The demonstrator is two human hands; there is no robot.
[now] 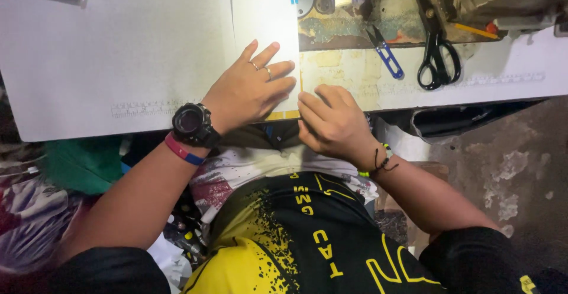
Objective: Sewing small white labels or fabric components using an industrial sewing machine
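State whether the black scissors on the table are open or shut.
Shut: the black scissors lie with blades together and the handle loops side by side.

Round black watch screen (189, 120) on the wrist, left of centre frame, dark and unlit; no packages, labels, signs.

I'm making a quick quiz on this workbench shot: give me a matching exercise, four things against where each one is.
1. left hand
2. right hand
3. black scissors
4. blue thread snips

a. far right on the table
b. just left of the black scissors
c. flat on the white sheet
d. at the table's near edge

Pairs: 1-c, 2-d, 3-a, 4-b
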